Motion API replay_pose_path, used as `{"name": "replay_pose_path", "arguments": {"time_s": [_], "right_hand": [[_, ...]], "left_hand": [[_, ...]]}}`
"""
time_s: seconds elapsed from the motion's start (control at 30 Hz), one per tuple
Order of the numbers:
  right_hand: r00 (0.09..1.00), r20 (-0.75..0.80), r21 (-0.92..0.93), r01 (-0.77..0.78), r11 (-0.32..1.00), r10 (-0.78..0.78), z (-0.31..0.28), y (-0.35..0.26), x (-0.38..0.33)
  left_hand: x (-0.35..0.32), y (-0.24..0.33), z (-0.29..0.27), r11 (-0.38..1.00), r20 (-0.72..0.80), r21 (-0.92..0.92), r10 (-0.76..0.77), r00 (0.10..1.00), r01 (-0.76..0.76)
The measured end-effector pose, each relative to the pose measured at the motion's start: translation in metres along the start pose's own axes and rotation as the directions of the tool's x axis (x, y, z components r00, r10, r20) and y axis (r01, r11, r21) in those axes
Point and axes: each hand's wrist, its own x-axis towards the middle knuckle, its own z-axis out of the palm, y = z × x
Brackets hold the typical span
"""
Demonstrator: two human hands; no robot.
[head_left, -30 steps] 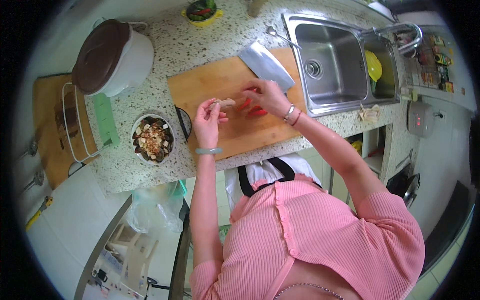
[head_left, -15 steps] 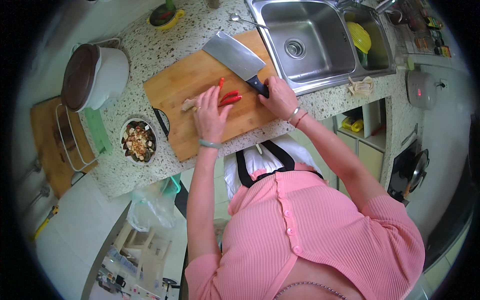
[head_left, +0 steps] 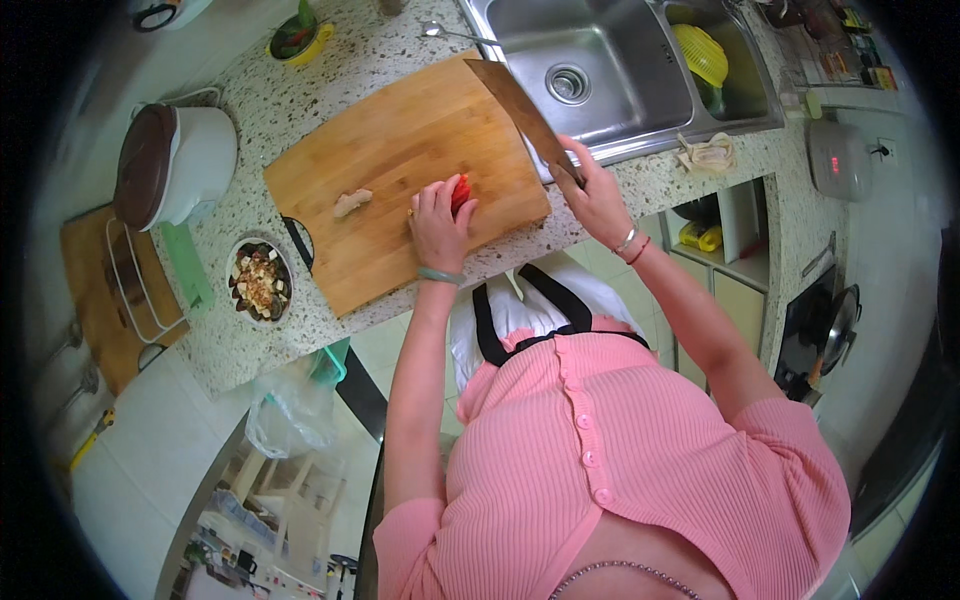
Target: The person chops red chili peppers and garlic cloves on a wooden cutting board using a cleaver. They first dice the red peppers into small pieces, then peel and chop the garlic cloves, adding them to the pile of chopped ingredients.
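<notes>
On the wooden cutting board (head_left: 390, 130), near its front edge and right of the middle, the red chilies (head_left: 461, 190) lie bunched in my left hand (head_left: 440, 225). My fingers and thumb are closed around them, palm low; my hand hides part of the bunch, so I cannot tell how many there are. My right hand (head_left: 600, 200) is wrapped around the handle of a broad cleaver (head_left: 525, 110), its blade slanting away from me along the board's right end. Whether the blade touches the wood, I cannot tell.

I judge the chilies light, smooth-skinned and a little springy, apt to roll or slip if held loosely; they are best pinned from above, with fingertips tucked back. The cleaver is probably heavy toward the blade and stiff, so a firm hold close to the blade should steady it.

A pale, knobbly piece of ginger (head_left: 351, 202) lies apart to the left, and bare wood spreads behind my left hand. The tight side is the right: the sink (head_left: 680, 130) sits just beside the board, near the blade. The counter's front edge is near my left wrist. Past the board's left end stands a filled white bowl (head_left: 260, 282).
</notes>
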Motion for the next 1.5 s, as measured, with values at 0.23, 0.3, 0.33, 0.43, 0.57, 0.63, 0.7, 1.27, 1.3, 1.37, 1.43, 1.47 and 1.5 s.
{"name": "replay_pose_path", "arguments": {"time_s": [0.23, 0.3, 0.33, 0.43, 0.57, 0.63, 0.7, 1.27, 1.3, 1.37, 1.43, 1.47, 1.5], "right_hand": [[0.975, 0.202, 0.090, -0.111, 0.990, 0.091, 0.007, 0.021, -0.002], [0.973, 0.223, 0.102, -0.086, 0.991, 0.062, 0.010, 0.019, -0.005], [0.964, 0.246, 0.051, -0.120, 0.991, 0.104, 0.011, 0.015, -0.005], [0.960, 0.260, -0.113, -0.074, 0.991, 0.101, 0.017, 0.015, -0.004], [0.958, 0.269, -0.286, 0.176, 0.942, -0.098, 0.027, 0.023, -0.007], [0.944, 0.293, -0.334, 0.250, 0.909, -0.152, 0.031, 0.025, -0.010], [0.936, 0.318, -0.329, 0.255, 0.909, -0.148, 0.034, 0.021, -0.016], [0.963, 0.265, -0.283, 0.119, 0.952, -0.042, 0.004, 0.029, -0.019], [0.961, 0.271, -0.285, 0.133, 0.949, -0.053, 0.004, 0.029, -0.021], [0.956, 0.283, -0.290, 0.160, 0.944, -0.075, 0.007, 0.030, -0.025], [0.955, 0.286, -0.265, 0.158, 0.951, -0.079, 0.012, 0.034, -0.028], [0.954, 0.288, -0.254, 0.158, 0.954, -0.081, 0.015, 0.035, -0.030], [0.951, 0.297, -0.266, 0.170, 0.949, -0.087, 0.017, 0.031, -0.031]], "left_hand": [[-0.014, 0.003, 0.001, 1.000, -0.105, -0.016, -0.007, 0.994, 0.005], [-0.016, 0.002, 0.000, 1.000, -0.086, 0.002, -0.013, 0.996, 0.013], [-0.016, 0.002, 0.000, 1.000, -0.090, 0.000, -0.017, 0.996, 0.017], [-0.017, 0.002, 0.001, 1.000, -0.109, -0.020, -0.016, 0.994, 0.014], [-0.017, -0.002, 0.000, 0.999, -0.133, -0.035, -0.008, 0.991, 0.004], [-0.018, -0.003, 0.000, 1.000, -0.137, -0.030, -0.001, 0.991, -0.003], [-0.019, -0.006, -0.002, 1.000, -0.143, -0.025, 0.006, 0.990, -0.010], [-0.012, 0.018, 0.025, 0.993, -0.248, -0.121, -0.017, 0.969, -0.014], [-0.014, 0.017, 0.021, 0.994, -0.254, -0.110, -0.003, 0.967, -0.026], [-0.014, 0.013, 0.018, 0.994, -0.267, -0.103, 0.006, 0.964, -0.035], [-0.017, 0.007, 0.018, 0.994, -0.284, -0.107, -0.002, 0.959, -0.029], [-0.019, 0.005, 0.019, 0.993, -0.279, -0.112, 0.002, 0.960, -0.034], [-0.018, 0.003, 0.020, 0.993, -0.277, -0.115, 0.003, 0.961, -0.036]]}}
